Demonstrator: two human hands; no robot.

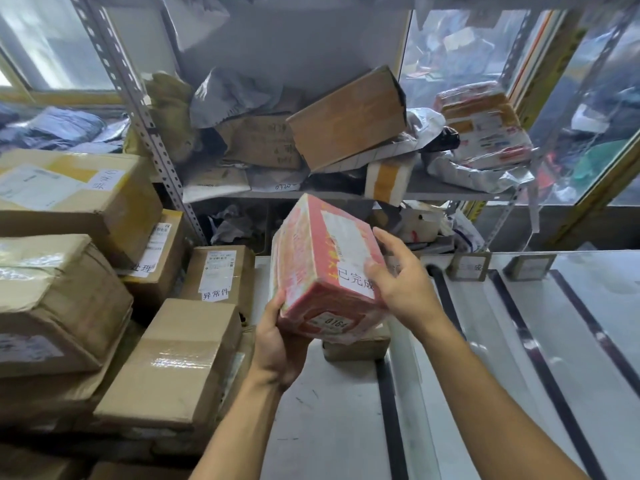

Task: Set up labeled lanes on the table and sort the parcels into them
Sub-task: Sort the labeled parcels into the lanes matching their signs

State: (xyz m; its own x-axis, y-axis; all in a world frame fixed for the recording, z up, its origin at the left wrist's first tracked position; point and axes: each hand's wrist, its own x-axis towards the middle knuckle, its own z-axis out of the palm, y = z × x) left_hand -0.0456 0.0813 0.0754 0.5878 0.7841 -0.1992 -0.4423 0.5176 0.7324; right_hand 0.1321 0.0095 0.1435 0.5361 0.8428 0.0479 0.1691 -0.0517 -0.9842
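Observation:
A red and orange parcel point(322, 271) wrapped in clear film is held up above the white table point(332, 410). It carries a white label reading 已完成 and a sticker 0164. My left hand point(277, 344) grips its lower left corner from below. My right hand point(401, 278) holds its right side, fingers curled over the top face. Black tape strips point(388, 403) divide the table into lanes. Small cardboard label stands point(469, 266) sit at the far end of the lanes; one point(530, 266) is further right.
Brown cartons point(173, 362) with white labels are stacked at the left. A small brown box point(356, 344) lies on the table under the held parcel. A metal shelf point(346, 194) behind holds jumbled boxes and grey mailer bags. Glass panels are at the right.

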